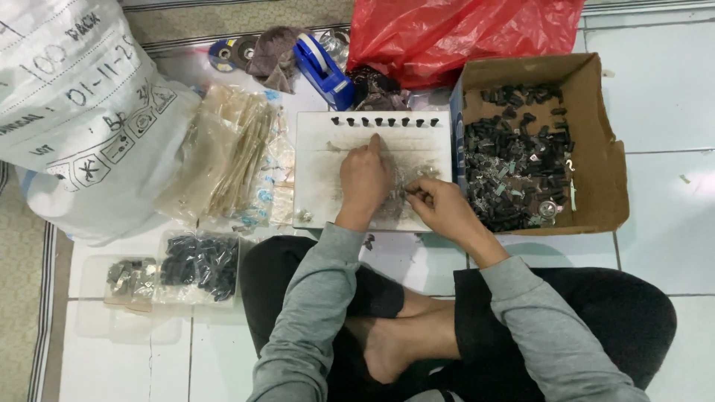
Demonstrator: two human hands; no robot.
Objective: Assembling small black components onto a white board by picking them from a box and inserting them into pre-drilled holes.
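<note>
A small metal part sits pinched in the right hand's fingertips, just right of the left hand, whose fingers press the white board.

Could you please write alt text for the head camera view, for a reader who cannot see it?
A person sits cross-legged on a tiled floor, left hand and right hand working small parts on a white board lined with black pegs. A cardboard box of black parts sits to the right, with a red plastic bag behind.

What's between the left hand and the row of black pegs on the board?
Head view: only bare, smudged board lies between the left hand and the pegs.
</note>
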